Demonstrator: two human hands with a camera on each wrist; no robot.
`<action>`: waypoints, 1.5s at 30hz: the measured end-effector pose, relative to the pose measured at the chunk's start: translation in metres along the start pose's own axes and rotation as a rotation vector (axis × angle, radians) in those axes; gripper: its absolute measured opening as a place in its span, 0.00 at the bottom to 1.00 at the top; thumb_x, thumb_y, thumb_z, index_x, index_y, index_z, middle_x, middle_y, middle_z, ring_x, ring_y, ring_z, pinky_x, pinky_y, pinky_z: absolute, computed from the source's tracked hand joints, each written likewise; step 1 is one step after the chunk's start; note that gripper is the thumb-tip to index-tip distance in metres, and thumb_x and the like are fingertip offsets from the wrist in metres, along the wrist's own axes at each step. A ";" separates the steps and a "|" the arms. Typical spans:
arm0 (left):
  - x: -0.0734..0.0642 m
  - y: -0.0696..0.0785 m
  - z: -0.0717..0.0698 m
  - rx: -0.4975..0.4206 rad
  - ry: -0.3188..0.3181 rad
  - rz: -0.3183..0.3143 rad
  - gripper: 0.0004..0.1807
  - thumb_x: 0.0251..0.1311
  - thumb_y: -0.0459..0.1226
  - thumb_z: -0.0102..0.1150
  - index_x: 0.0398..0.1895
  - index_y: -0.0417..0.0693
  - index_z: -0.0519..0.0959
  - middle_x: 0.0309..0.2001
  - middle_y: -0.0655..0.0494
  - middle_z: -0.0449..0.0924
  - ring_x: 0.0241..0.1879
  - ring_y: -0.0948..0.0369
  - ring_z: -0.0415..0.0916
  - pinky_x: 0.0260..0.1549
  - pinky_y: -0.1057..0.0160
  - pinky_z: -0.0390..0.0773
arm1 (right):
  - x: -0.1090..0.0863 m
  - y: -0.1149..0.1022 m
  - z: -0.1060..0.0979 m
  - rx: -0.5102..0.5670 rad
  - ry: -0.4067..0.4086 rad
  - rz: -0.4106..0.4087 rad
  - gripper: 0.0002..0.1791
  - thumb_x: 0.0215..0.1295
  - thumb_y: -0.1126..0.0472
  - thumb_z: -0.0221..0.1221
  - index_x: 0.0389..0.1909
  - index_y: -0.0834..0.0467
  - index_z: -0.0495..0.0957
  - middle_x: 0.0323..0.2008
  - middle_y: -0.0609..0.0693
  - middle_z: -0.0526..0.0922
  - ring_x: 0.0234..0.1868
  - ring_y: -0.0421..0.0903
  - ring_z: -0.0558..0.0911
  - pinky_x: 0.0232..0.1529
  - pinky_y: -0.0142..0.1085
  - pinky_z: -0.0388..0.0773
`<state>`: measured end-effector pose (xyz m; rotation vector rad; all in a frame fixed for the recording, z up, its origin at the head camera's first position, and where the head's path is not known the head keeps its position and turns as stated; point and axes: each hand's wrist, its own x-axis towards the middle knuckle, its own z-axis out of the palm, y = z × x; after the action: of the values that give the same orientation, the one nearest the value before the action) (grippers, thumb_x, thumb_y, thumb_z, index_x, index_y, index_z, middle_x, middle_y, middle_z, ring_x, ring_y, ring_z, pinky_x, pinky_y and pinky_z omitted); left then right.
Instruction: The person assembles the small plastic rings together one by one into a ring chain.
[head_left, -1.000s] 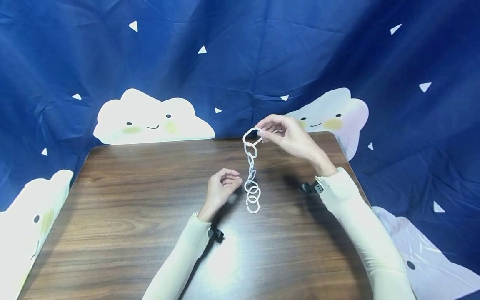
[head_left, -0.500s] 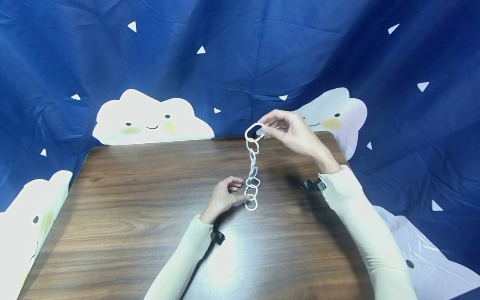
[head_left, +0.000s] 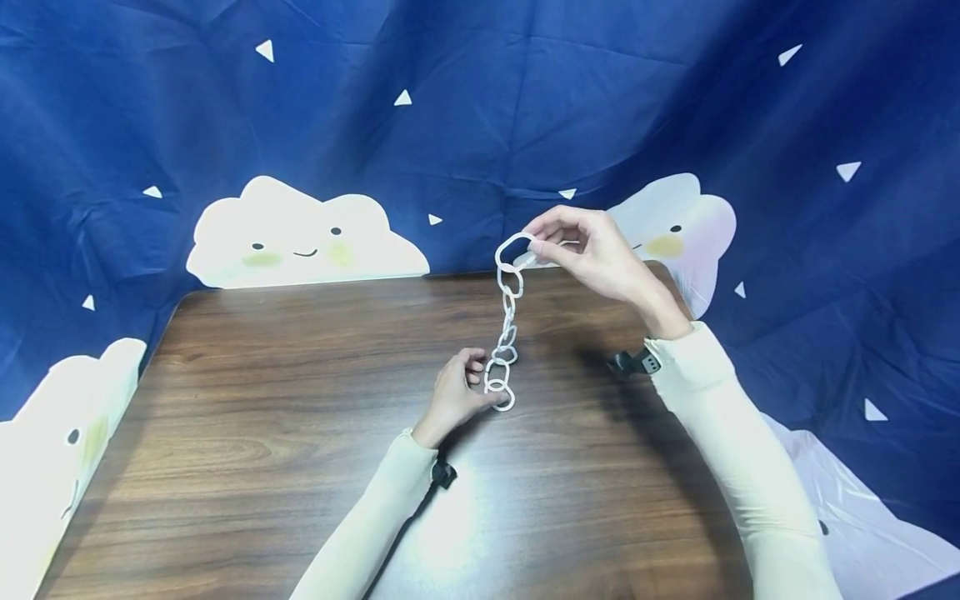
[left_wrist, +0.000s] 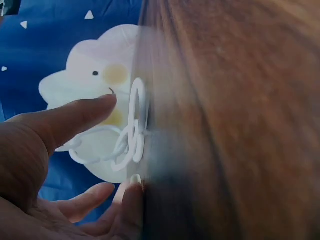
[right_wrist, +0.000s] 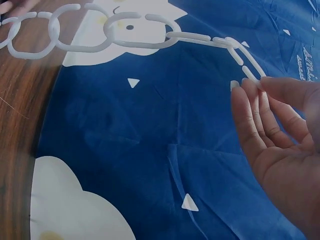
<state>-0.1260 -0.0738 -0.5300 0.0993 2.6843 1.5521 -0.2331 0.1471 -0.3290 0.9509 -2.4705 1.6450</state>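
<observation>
A chain of white plastic links [head_left: 510, 333] hangs from my right hand [head_left: 596, 254], which pinches its top link between thumb and fingertips. In the right wrist view, the thumb and fingers of that hand [right_wrist: 280, 130] meet on the end link, and the rest of the chain [right_wrist: 82, 48] stretches away to the left. Beside the lowest links is my left hand [head_left: 457, 393], its thumb overlapping the bottom link in the head view. The left wrist view has this thumb [left_wrist: 82, 117] and the fingers spread apart, with the lower links [left_wrist: 133, 107] just beyond them.
A brown wood-grain table [head_left: 285, 375] lies under both hands. Behind it hangs a blue cloth [head_left: 480, 125] with white clouds and triangles. Dark straps with small devices [head_left: 633, 362] are on both wrists.
My right hand has risen slightly and shifted right, lifting the chain. My left hand has moved right to the bottom links, and its thumb and fingers have parted.
</observation>
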 end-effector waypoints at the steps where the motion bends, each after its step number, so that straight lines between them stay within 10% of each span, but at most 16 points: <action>1: 0.001 0.001 0.001 0.013 0.005 -0.004 0.40 0.41 0.39 0.86 0.60 0.39 0.78 0.48 0.43 0.85 0.44 0.50 0.83 0.45 0.60 0.83 | 0.000 0.000 -0.001 -0.001 0.004 -0.001 0.09 0.69 0.68 0.66 0.48 0.64 0.85 0.33 0.49 0.88 0.34 0.38 0.85 0.38 0.26 0.85; 21: 0.007 0.009 0.008 0.272 -0.010 -0.039 0.32 0.41 0.45 0.85 0.53 0.50 0.84 0.45 0.51 0.81 0.43 0.54 0.77 0.45 0.54 0.78 | -0.004 -0.008 -0.022 0.018 0.045 -0.005 0.12 0.67 0.69 0.67 0.50 0.67 0.84 0.32 0.51 0.88 0.31 0.40 0.88 0.35 0.26 0.85; 45: 0.007 0.007 0.005 0.304 -0.049 -0.023 0.08 0.48 0.42 0.80 0.27 0.55 0.88 0.28 0.61 0.85 0.29 0.65 0.75 0.32 0.64 0.73 | -0.017 -0.003 -0.065 0.144 0.131 -0.044 0.09 0.68 0.73 0.64 0.46 0.62 0.86 0.33 0.45 0.90 0.31 0.38 0.90 0.31 0.24 0.83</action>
<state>-0.1322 -0.0655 -0.5260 0.1123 2.8487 1.1090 -0.2373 0.2087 -0.3035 0.8721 -2.2581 1.8286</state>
